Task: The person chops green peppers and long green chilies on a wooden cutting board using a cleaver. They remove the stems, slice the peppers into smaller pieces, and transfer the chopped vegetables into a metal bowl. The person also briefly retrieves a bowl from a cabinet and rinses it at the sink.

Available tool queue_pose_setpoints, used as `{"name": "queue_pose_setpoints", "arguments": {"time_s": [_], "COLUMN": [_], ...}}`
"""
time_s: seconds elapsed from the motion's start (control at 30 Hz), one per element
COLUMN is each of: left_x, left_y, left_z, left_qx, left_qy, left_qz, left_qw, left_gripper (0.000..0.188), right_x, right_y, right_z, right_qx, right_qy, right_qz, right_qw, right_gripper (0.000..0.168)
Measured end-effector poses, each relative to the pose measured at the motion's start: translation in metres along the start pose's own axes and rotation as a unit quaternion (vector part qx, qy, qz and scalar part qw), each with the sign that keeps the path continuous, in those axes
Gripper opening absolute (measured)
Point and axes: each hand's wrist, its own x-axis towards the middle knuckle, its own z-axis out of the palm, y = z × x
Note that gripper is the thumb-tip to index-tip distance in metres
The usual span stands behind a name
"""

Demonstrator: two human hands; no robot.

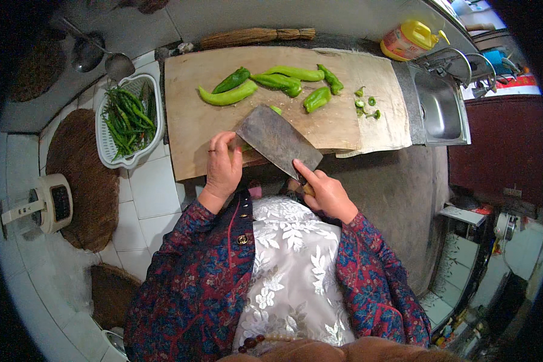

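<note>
My right hand [328, 190] grips the handle of a broad-bladed cleaver [278, 140], its index finger laid along the blade. The blade slants over the near edge of a wooden cutting board [185, 135]. My left hand [224, 163] is at the blade's left corner with its fingers curled. By its thumb shows a sliver of green pepper [247, 147], mostly hidden under the blade. Another bit of green [276, 109] peeks out past the far edge. Several whole peppers, among them a light green one [228, 94], lie farther back. A shorter pepper piece [317, 99] rests to the right.
Cut pepper stem ends [373, 115] lie on a pale cloth [384, 131] at the right. A white basket [159, 113] of thin green chillies stands left. Beyond are a straw brush [240, 38], a yellow jug [412, 40] and a metal sink [441, 106].
</note>
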Motion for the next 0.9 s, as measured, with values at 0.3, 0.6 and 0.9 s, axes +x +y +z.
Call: {"name": "queue_pose_setpoints", "arguments": {"time_s": [0.3, 0.6, 0.9], "left_x": [0.031, 0.077, 0.097], "left_y": [0.016, 0.03, 0.084], "left_z": [0.014, 0.011, 0.105], "left_qx": [0.147, 0.32, 0.166], "left_qy": [-0.163, -0.115, -0.124], "left_qz": [0.101, -0.023, 0.035], "left_qw": [0.97, 0.94, 0.978], "left_gripper": [0.028, 0.029, 0.04], "right_x": [-0.022, -0.044, -0.045], "right_y": [0.027, 0.089, 0.138], "right_z": [-0.045, -0.079, -0.112], "right_qx": [0.221, 0.285, 0.409], "right_qy": [0.074, 0.16, 0.113], "right_qz": [0.072, 0.093, 0.039], "right_qw": [0.97, 0.94, 0.905], "right_gripper": [0.089, 0.084, 0.086]}}
